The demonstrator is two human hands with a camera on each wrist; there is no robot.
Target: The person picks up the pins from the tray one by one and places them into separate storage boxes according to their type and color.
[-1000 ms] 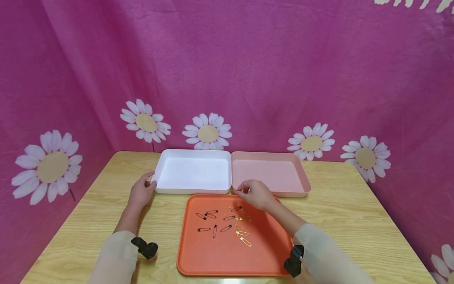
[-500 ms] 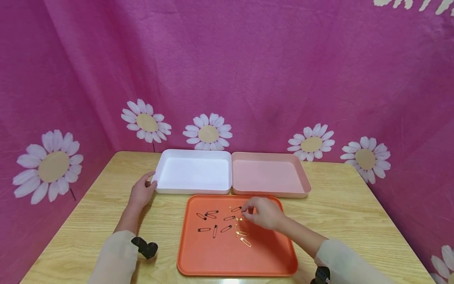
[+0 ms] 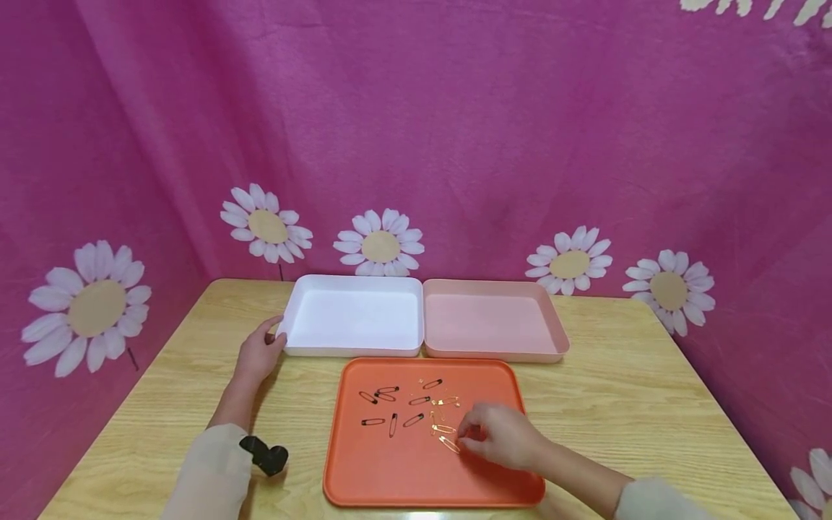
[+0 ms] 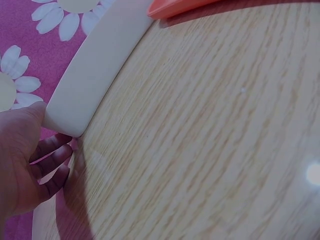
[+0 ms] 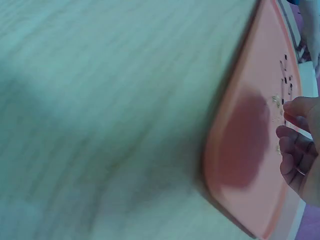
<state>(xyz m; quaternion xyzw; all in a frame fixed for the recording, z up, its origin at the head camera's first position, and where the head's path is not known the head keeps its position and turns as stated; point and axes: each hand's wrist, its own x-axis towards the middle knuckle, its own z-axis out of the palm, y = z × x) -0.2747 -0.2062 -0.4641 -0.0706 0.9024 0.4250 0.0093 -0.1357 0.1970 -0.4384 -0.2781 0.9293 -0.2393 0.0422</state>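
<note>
My left hand [image 3: 258,352] touches the left side of the white tray [image 3: 354,349] with thumb and index finger near its front corner. In the left wrist view, the thumb lies against the tray's corner and the other fingers hang loosely below it. Over the right part of the orange tray [image 3: 390,477], my right hand [image 3: 505,435] has its fingertips right at the end of a gold safety pin [image 3: 448,443]. A gap shows between its thumb and fingers in the right wrist view. More gold safety pins lie behind that one, with several black safety pins [image 3: 393,425] to their left.
A pink tray [image 3: 497,357] stands against the white tray's right side, both behind the orange tray. All three are on a wooden table [image 3: 624,390]. A purple curtain [image 3: 481,144] with daisies hangs behind and at the sides.
My right hand has moved from the pink tray's front edge back over the orange tray, then nearer to me to the front gold safety pin. The left hand has stayed at the white tray.
</note>
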